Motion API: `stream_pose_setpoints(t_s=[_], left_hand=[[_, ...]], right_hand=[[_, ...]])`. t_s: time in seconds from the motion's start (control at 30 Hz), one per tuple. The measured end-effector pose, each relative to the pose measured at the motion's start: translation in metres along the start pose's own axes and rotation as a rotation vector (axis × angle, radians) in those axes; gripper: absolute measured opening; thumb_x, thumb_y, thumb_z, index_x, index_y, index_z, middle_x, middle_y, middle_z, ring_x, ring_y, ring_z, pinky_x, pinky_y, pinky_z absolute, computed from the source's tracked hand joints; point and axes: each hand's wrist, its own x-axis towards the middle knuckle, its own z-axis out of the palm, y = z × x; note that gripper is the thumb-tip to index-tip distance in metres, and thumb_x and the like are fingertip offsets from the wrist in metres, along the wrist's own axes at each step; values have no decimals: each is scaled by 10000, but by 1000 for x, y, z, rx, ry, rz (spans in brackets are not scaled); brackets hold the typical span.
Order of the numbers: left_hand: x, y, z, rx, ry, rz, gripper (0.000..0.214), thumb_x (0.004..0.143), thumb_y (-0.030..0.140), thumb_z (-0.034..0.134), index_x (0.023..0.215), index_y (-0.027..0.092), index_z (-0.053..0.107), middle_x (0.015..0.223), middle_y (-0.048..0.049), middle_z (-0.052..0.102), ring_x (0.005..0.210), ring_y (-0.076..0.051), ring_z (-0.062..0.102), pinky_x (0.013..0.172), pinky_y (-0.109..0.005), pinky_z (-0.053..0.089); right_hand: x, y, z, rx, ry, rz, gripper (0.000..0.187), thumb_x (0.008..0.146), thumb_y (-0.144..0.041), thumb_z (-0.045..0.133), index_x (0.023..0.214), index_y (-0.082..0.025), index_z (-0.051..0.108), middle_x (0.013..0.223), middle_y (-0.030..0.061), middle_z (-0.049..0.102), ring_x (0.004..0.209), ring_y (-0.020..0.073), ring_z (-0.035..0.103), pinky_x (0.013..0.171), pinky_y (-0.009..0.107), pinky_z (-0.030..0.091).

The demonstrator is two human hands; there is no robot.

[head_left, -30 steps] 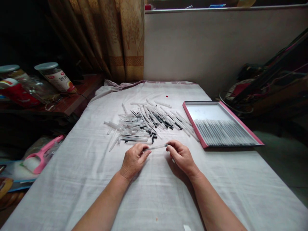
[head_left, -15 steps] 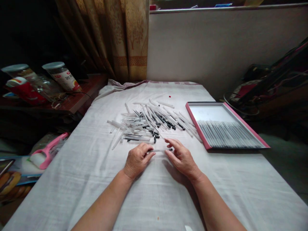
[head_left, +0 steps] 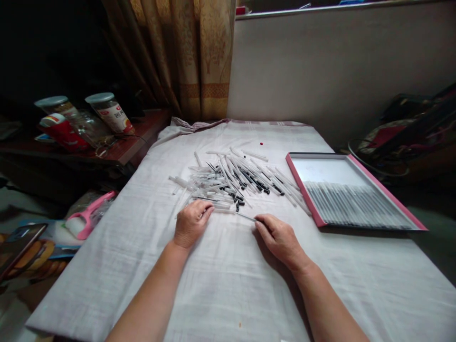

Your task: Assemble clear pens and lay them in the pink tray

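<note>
A loose pile of clear plastic pen tubes, thin refills and small black caps (head_left: 235, 178) lies on the white cloth (head_left: 228, 266) in front of me. My left hand (head_left: 190, 223) rests at the near edge of the pile, fingers curled onto the end of a clear tube. My right hand (head_left: 280, 237) pinches the other end of a thin pen piece (head_left: 239, 214) that stretches between both hands. A pink-rimmed tray (head_left: 351, 192) to the right holds a neat row of finished clear pens.
Jars with lids (head_left: 107, 111) stand on a dark wooden shelf at the left. A pink lint roller (head_left: 87, 218) and a phone (head_left: 19, 244) lie below the table's left edge. A curtain (head_left: 199, 57) and a wall stand behind; dark clutter sits at the right.
The camera has swung left. The two hands have drawn apart, the left moving up to the pile's edge, so the thin piece now spans a wider gap between them.
</note>
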Motion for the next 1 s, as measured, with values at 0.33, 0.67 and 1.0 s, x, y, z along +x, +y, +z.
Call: stream_pose_setpoints(t_s=[0.33, 0.67, 1.0], left_hand=[[4, -24, -25, 478, -141, -380, 194, 859, 361, 594, 973, 229, 678, 974, -75, 664, 884, -242, 625, 715, -301, 456], [8, -21, -25, 210, 70, -361, 122, 812, 289, 631, 895, 204, 657, 922, -71, 656, 874, -234, 599, 813, -351, 453], [11, 15, -13, -1209, -6, -775, 473, 667, 430, 776, 1045, 211, 597, 788, 44, 596, 570, -55, 561, 443, -137, 378]], right_hand=[[1, -3, 2, 19, 17, 44, 232, 908, -298, 479, 968, -206, 683, 942, 81, 742, 859, 217, 694, 768, 329, 529], [1, -3, 4, 21, 25, 77, 229, 891, -313, 489, 969, -202, 674, 952, 81, 742, 867, 226, 693, 777, 333, 519], [1, -22, 2, 236, 90, 89, 185, 860, -294, 510, 927, -206, 659, 809, 54, 736, 701, 187, 682, 660, 283, 522]])
